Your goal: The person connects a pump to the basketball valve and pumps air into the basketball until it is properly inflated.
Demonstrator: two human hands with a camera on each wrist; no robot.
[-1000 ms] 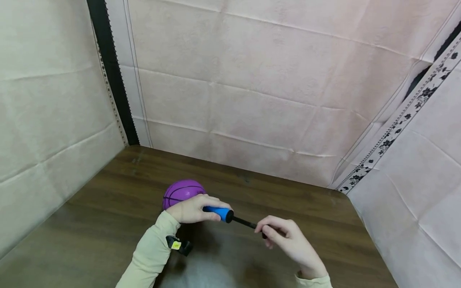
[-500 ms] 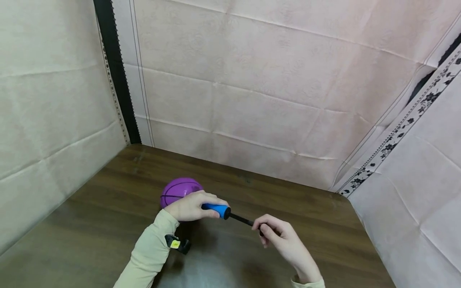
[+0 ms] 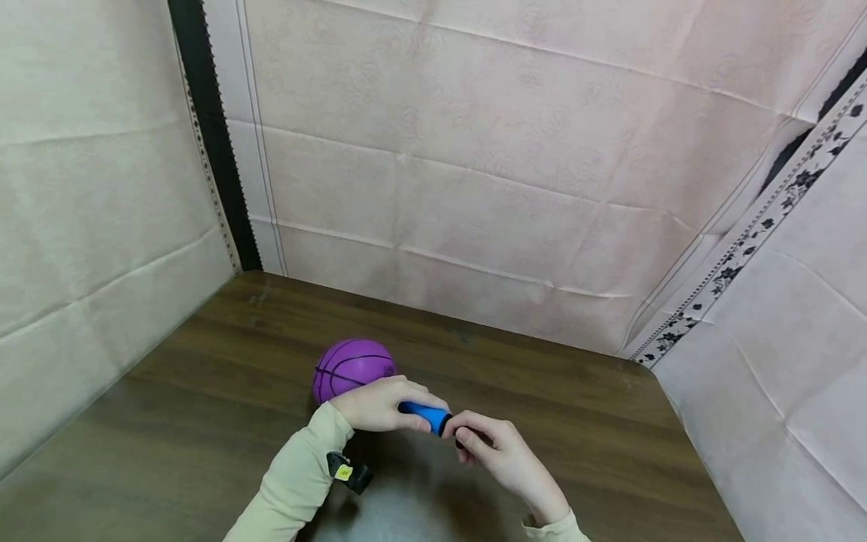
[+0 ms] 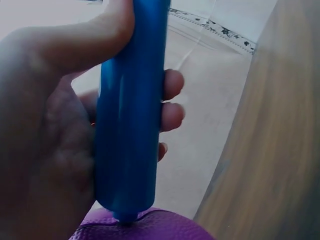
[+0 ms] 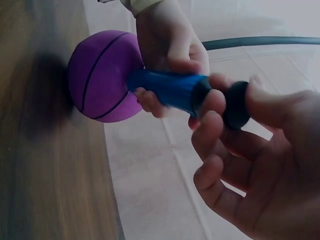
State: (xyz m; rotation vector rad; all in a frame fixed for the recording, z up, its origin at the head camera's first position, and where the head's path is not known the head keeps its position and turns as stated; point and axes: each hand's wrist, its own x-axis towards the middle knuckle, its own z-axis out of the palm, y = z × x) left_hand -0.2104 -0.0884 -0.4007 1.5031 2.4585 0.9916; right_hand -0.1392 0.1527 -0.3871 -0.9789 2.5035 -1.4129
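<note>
A blue hand pump [image 3: 425, 413] with a black end cap is gripped round its barrel by my left hand [image 3: 379, 405]. Its nozzle end meets the purple ball [image 3: 348, 367], which has black lines like a basketball; the left wrist view shows the pump [image 4: 130, 115] right at the ball [image 4: 165, 227]. My right hand [image 3: 504, 452] pinches the black pump handle [image 5: 237, 105] between thumb and fingers, close up against the barrel. The black rod between handle and barrel is hidden in the head view.
The ball rests on a brown wood-grain table [image 3: 576, 421]. Pale creased cloth [image 3: 474, 150] hangs behind the table and on both sides. A small black device with a yellow label [image 3: 348, 473] is strapped to the left wrist over the sleeve.
My right hand has moved left toward the barrel, and the pump's black rod has slid in from its extended position. The left hand and ball have shifted slightly in view.
</note>
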